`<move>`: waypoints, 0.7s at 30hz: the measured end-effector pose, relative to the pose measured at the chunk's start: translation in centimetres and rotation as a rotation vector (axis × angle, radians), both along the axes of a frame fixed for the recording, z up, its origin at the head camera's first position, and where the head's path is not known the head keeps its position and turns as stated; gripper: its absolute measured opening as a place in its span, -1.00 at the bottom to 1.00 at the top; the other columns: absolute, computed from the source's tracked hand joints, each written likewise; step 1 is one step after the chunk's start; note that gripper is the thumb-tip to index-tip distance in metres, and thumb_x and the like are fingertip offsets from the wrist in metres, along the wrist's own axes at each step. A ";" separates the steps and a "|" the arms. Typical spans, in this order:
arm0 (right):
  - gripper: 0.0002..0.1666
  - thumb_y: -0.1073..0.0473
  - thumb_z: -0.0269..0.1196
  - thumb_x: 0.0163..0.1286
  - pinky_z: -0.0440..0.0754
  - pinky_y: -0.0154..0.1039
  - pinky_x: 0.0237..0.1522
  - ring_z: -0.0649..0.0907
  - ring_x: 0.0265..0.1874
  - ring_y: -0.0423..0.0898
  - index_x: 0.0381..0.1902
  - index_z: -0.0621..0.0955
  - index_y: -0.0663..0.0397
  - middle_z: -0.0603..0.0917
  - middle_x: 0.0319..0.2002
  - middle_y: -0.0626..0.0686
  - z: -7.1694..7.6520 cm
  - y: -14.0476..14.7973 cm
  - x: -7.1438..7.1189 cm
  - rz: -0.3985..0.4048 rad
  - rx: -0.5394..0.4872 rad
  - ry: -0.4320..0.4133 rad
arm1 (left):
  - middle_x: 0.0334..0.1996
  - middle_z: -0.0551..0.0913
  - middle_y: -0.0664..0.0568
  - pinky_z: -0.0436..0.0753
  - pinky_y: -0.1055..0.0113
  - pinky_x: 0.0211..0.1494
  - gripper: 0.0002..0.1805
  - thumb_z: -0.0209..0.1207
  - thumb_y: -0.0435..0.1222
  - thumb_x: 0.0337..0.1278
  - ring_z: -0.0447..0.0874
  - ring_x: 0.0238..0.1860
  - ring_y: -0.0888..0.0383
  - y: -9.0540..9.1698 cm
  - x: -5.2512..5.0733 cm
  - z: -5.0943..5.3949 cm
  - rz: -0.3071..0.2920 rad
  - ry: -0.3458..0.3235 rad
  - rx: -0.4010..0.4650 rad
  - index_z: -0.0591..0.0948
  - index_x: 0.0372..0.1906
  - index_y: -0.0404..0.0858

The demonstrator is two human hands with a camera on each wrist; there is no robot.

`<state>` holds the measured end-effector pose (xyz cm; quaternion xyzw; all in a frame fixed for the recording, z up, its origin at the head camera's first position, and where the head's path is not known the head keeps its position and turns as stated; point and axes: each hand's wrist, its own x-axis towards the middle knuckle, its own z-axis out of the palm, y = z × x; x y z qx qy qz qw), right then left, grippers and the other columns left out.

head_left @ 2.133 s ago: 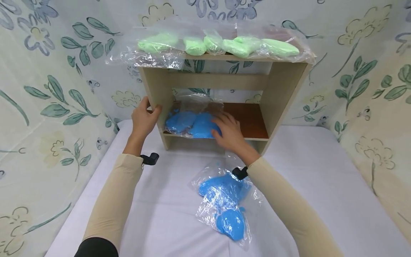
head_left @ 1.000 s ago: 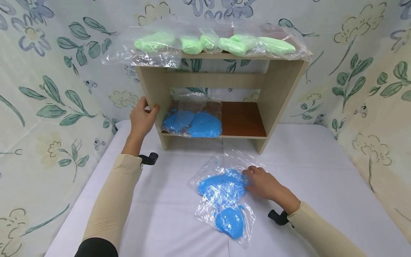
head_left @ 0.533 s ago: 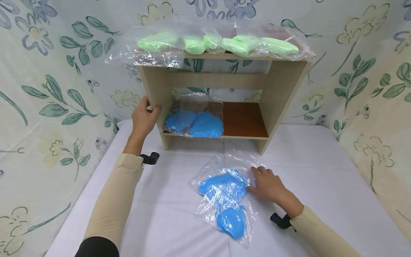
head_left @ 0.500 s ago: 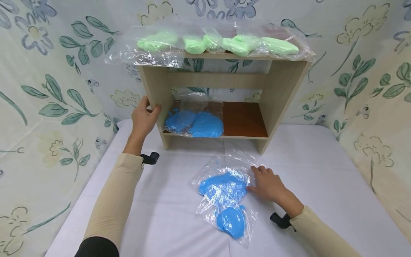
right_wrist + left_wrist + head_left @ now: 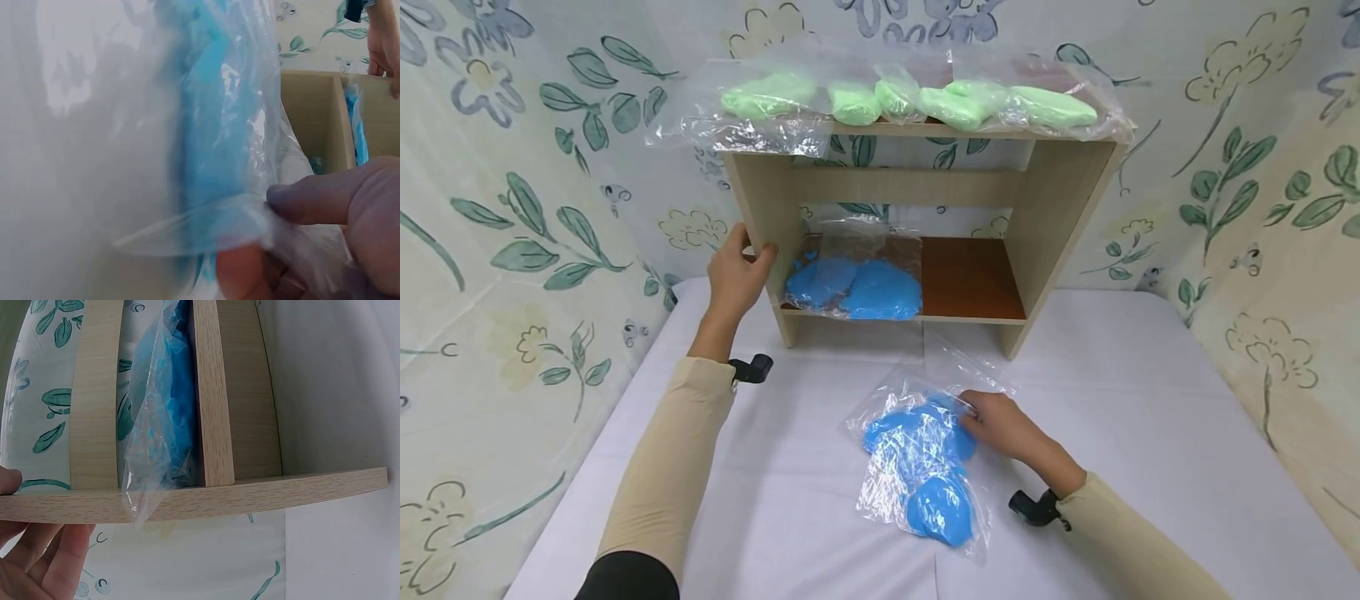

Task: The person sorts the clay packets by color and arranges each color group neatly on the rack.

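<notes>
My left hand (image 5: 735,282) grips the left side panel of a small wooden shelf unit (image 5: 1063,225); in the left wrist view the thumb lies on one side of the panel (image 5: 300,490) and the fingers (image 5: 65,562) on the other. On the table, my right hand (image 5: 1006,431) pinches the right edge of a clear plastic bag (image 5: 917,450) holding soft, bright blue lumps. The right wrist view shows the thumb (image 5: 306,199) against the film of this bag (image 5: 215,137), partly blurred. A similar bag of blue lumps (image 5: 880,292) lies on the left half of the middle shelf.
Several clear bags with light green lumps (image 5: 853,107) line the top board, their film hanging over its front edge. Brown shelf surface (image 5: 972,279) shows right of the shelved blue bag. A white cloth (image 5: 1135,433) covers the table. Flower-patterned fabric (image 5: 1217,250) hangs around.
My right hand left the shelved blue bag and came down to the blue bag on the table. It now pinches that bag, whose lower end has shifted slightly up. The left hand stays put.
</notes>
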<state>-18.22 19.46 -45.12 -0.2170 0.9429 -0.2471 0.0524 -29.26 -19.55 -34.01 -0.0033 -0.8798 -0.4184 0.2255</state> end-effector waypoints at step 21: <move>-0.64 0.22 0.08 0.45 0.62 -0.25 -0.48 0.65 -0.62 -0.07 0.15 0.56 0.12 0.60 0.21 0.30 1.0 -10.5 -3.4 -0.087 -0.241 -0.261 | 0.38 0.49 -0.07 0.70 -0.05 0.10 -0.41 0.04 0.01 0.36 0.67 0.18 -0.15 -0.2 -0.2 -0.1 -0.014 -0.021 0.007 0.32 0.41 -0.07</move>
